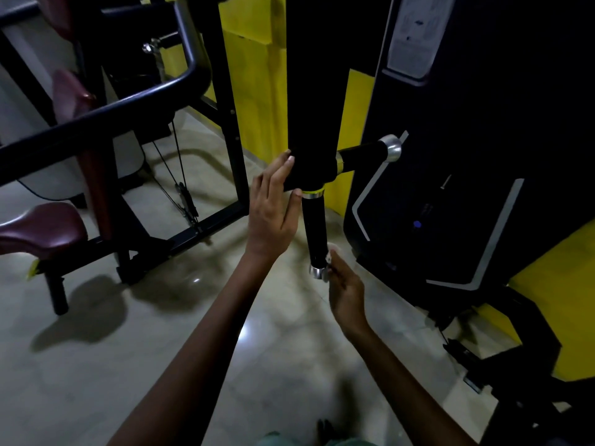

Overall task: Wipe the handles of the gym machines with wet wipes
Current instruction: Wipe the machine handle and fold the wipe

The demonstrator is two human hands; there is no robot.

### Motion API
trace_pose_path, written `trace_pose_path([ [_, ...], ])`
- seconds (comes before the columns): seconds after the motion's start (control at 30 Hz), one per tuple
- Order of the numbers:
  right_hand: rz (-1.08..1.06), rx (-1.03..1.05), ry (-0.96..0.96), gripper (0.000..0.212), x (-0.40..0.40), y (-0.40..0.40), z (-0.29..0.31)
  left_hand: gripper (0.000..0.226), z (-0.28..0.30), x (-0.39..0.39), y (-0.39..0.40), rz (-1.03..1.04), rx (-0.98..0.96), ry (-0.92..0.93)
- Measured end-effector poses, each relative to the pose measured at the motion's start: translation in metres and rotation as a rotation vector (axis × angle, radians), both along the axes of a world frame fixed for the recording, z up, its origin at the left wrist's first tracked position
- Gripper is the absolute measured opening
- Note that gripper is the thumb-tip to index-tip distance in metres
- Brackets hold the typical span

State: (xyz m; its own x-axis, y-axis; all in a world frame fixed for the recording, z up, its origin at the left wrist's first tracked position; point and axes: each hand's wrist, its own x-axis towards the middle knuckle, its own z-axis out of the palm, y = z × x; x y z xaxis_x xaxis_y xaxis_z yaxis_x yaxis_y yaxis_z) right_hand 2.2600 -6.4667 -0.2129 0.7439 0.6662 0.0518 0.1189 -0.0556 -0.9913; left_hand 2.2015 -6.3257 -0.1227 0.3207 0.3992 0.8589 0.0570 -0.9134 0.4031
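Our right grip (346,284) pinches a wipe (331,249) against the lower handle (315,230); our left grip (273,204), fingers straight, steadies the black arm (310,91).

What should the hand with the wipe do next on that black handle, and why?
Probably slide the wipe up the lower handle. The right hand pinches it down near the silver end cap, so the grip above looks unwiped. The left hand steadies the machine arm.

A gym: weight machine (467,156), padded seat (45,225).
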Motion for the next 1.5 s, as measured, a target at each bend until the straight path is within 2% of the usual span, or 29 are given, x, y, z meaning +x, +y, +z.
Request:
trace_pose_path([
  [0.1, -0.006, -0.091, -0.039, 0.037, 0.015, 0.004, 0.005, 0.042, 0.001, 0.001, 0.001, 0.003, 0.002, -0.001],
  [0.2, -0.128, 0.001, 0.012, 0.031, 0.014, 0.006, 0.009, 0.042, 0.000, 0.001, 0.000, 0.003, -0.010, -0.001],
  [0.37, -0.153, 0.072, 0.071, 0.031, 0.012, 0.002, 0.005, 0.041, 0.000, 0.000, 0.001, -0.001, 0.000, 0.011],
  [0.53, -0.125, 0.161, 0.092, 0.027, 0.019, 0.019, 0.033, 0.041, 0.000, 0.000, 0.001, -0.001, 0.007, 0.013],
  [0.63, -0.131, 0.178, 0.092, 0.028, 0.013, 0.009, 0.028, 0.041, -0.001, 0.001, 0.001, -0.001, 0.007, 0.010],
  [0.73, -0.085, 0.154, 0.174, 0.029, 0.013, 0.002, 0.020, 0.041, 0.000, 0.001, 0.001, 0.004, 0.003, 0.009],
  [0.87, -0.054, 0.157, 0.269, 0.017, 0.022, 0.004, 0.031, 0.042, 0.000, 0.001, 0.001, 0.001, 0.007, 0.006],
  [1.03, -0.124, 0.116, 0.263, 0.016, 0.014, -0.004, 0.024, 0.042, 0.000, 0.001, 0.001, 0.002, 0.005, 0.013],
  [1.17, -0.162, 0.002, 0.139, 0.021, 0.011, 0.005, 0.021, 0.042, 0.000, 0.000, 0.000, -0.006, -0.009, 0.018],
  [1.37, -0.174, 0.150, 0.120, 0.017, 0.009, 0.016, 0.048, 0.043, 0.001, -0.001, 0.000, -0.008, -0.018, 0.027],
  [1.5, -0.139, 0.084, 0.024, 0.023, 0.003, 0.007, 0.031, 0.043, 0.001, -0.002, -0.002, 0.002, -0.025, 0.026],
])
